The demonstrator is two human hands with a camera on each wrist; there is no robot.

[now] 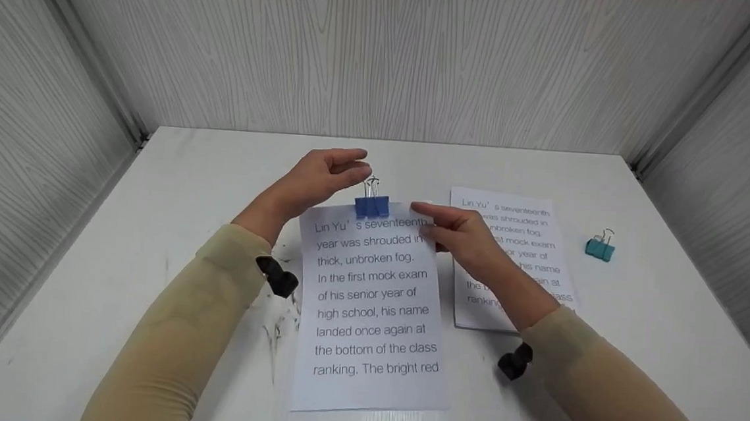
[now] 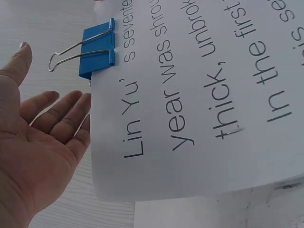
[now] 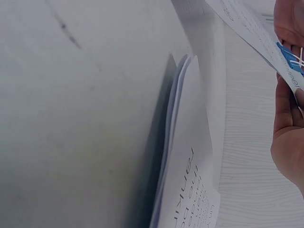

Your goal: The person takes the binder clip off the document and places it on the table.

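A blue binder clip (image 1: 372, 206) bites the top edge of a printed sheet stack (image 1: 371, 316), its wire handles pointing up and away. My right hand (image 1: 472, 240) pinches the upper right corner of these sheets between thumb and fingers. In the right wrist view, the sheets (image 3: 256, 35) are raised off the table. My left hand (image 1: 321, 180) hovers at the clip's left, by the handles. The left wrist view shows that left hand (image 2: 45, 137) with thumb and fingers spread, the clip (image 2: 97, 49) apart from the palm.
A second stack of printed sheets (image 1: 507, 203) lies to the right, partly behind my right hand and forearm. Farther right a teal binder clip (image 1: 600, 248) rests on the white table (image 1: 220, 160). Wood-grain panels (image 1: 385, 59) enclose the back and sides.
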